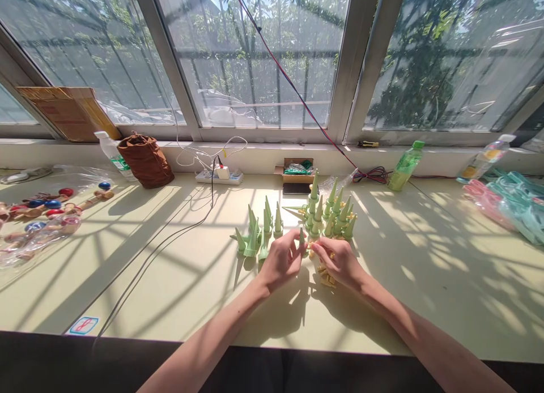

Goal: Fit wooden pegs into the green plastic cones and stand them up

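The left hand (283,261) fingers pinch a green cone (301,237) upright; the right hand (340,263) fingers grip a yellow piece (313,246) at its base (steadying both); other cones (335,212) stand nearby on the table (170,280).

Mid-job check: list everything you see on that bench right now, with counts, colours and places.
green cones: roughly twenty, pale green, two upright clusters mid-table
held cone: one, green, at the left fingertips
yellow pieces: several, yellow, under the right hand
cardboard box: one, brown, behind the cones
power strip: one, white, by the sill
brown bag: one, brown, back left
green bottle: one, green, back right
ball toys: several, wood with red and blue balls, in plastic, far left
plastic packs: pile, pink and teal, far right
table: one, pale yellow
left hand: pinching the held cone
right hand: fingertips beside it, grip unclear
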Motion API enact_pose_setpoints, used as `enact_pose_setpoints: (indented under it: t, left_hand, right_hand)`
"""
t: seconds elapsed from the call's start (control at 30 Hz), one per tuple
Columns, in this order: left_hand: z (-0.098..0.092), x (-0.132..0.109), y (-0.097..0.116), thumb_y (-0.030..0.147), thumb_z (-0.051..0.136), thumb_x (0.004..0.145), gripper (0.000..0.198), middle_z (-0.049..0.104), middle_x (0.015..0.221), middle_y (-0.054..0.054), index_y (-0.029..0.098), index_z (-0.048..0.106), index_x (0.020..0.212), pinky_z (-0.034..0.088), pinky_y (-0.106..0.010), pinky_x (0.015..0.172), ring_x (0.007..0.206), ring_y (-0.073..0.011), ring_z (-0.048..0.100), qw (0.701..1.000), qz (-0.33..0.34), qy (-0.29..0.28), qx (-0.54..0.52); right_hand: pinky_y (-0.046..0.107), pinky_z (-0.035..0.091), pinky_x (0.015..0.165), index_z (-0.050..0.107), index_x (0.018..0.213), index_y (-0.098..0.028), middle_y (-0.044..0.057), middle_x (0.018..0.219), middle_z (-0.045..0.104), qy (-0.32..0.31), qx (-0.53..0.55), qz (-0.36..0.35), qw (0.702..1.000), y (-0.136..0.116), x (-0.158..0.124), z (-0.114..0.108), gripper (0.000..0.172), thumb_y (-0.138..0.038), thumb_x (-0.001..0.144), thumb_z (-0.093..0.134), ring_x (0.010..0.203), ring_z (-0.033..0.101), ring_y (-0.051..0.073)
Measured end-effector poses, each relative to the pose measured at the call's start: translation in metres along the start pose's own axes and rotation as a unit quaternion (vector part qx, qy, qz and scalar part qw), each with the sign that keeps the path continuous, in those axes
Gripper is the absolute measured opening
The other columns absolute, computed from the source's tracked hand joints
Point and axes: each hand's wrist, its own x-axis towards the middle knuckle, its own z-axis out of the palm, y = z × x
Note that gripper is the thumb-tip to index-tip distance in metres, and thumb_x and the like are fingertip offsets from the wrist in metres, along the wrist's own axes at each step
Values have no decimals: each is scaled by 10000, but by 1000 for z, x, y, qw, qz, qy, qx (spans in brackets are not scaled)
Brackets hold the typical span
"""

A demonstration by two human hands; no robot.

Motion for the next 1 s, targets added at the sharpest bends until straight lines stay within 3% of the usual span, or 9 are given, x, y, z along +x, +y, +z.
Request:
enact_pose_setpoints:
  t: [0.1,0.2,0.3,0.4,0.6,0.87,1.0]
  left_hand:
    - [1,0,0,144,493,897,62,601,765,-15,156,545,928,428,-218,454,540,-101,528,1000,8,1,-11]
    - [1,0,1,148,494,910,52,606,758,-12,165,543,915,412,-208,434,525,-95,525,1000,2,10,-21]
    - [1,1,1,189,508,932,42,632,775,-22,177,548,927,404,-210,419,521,-99,528,999,-19,37,-11]
    - [1,2,1,225,528,937,50,638,772,-27,181,550,930,393,-215,412,521,-104,522,998,-30,60,4]
    - [0,1,1,213,518,939,63,641,792,-27,167,562,938,398,-205,427,524,-93,527,999,-29,28,-10]
    - [0,0,3,189,519,920,64,617,734,-12,149,569,925,371,-193,408,502,-85,508,1000,-21,12,-18]
    - [0,1,3,195,513,928,66,624,741,-18,158,566,919,386,-200,415,511,-91,520,999,-20,18,-18]
  right_hand:
    - [249,283,464,400,584,-204,-41,509,390,0,2,-2,1000,3,-1,1,434,-343,995,431,455,325,93]
    - [247,301,473,458,610,-194,-39,514,420,0,9,16,1000,2,-1,0,425,-352,1002,424,457,359,94]
    - [249,388,516,606,862,-177,-12,616,569,-3,23,35,999,-1,0,-2,248,-359,980,488,515,489,120]
    - [275,475,587,611,1049,-167,49,789,672,-3,38,21,999,-3,1,-3,201,-326,943,550,643,600,164]
    - [277,468,586,614,904,-169,55,770,666,-4,26,0,1000,1,1,0,149,-268,945,510,639,593,163]
    - [245,316,489,462,638,-194,-27,540,464,3,-5,-5,1000,4,0,2,374,-314,989,422,472,363,99]
    - [245,333,504,486,648,-190,-24,549,489,-6,13,21,1000,1,1,0,392,-340,1003,415,481,407,103]
